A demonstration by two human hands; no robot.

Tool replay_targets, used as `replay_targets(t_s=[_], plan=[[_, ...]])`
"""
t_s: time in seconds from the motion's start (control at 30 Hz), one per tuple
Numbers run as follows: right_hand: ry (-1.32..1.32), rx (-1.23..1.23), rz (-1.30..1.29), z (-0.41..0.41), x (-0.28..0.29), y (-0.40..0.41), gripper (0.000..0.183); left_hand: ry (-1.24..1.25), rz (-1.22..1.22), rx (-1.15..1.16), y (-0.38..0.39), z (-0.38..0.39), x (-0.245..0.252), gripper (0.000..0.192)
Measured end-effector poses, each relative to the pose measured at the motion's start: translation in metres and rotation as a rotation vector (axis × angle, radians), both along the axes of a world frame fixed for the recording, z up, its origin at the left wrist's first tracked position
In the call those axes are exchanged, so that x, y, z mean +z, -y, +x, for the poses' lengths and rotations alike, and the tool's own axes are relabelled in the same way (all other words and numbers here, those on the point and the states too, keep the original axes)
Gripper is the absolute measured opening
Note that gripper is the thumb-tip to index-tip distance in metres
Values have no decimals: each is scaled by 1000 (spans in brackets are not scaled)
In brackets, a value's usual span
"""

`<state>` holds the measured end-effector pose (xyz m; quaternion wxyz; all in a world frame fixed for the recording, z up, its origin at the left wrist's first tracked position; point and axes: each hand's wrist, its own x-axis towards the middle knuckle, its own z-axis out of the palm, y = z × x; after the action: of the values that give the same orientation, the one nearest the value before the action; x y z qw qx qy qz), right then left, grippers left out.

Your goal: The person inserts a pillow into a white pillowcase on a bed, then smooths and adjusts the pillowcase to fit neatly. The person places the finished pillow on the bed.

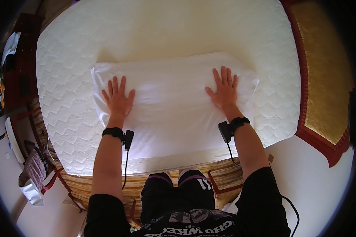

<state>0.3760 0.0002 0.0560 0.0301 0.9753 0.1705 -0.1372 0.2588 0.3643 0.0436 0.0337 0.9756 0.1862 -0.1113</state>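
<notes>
A folded white cloth (172, 112), possibly a sheet or a covered pillow, lies flat near the front edge of a bare quilted mattress (65, 118). My left hand (117, 96) rests palm down on its left part, fingers spread and pointing away from me. On the right part, my right hand (225, 90) lies in the same way, thumb turned inward. Neither hand grasps anything. Faint creases run across the cloth between the hands. Its far right corner slopes off, and its near edge stops just short of the mattress edge.
A red-framed headboard (323, 77) with gold padding borders the right side. The wood-patterned bed base (112, 186) shows below the mattress. At left stand a chair with a patterned cloth (37, 167) over it and a dark red cabinet (22, 65). Black cables hang from both wrist straps.
</notes>
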Motion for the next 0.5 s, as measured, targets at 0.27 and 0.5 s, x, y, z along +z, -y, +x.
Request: replay_targets(t_s=[0.27,0.5], plan=[[91,29,49,-3,-32,-3,76,114,-11,-15,-14,-8,-25,65],[-15,39,68,2,-13,6,76,6,-201,69,-30,-33,-7,68]])
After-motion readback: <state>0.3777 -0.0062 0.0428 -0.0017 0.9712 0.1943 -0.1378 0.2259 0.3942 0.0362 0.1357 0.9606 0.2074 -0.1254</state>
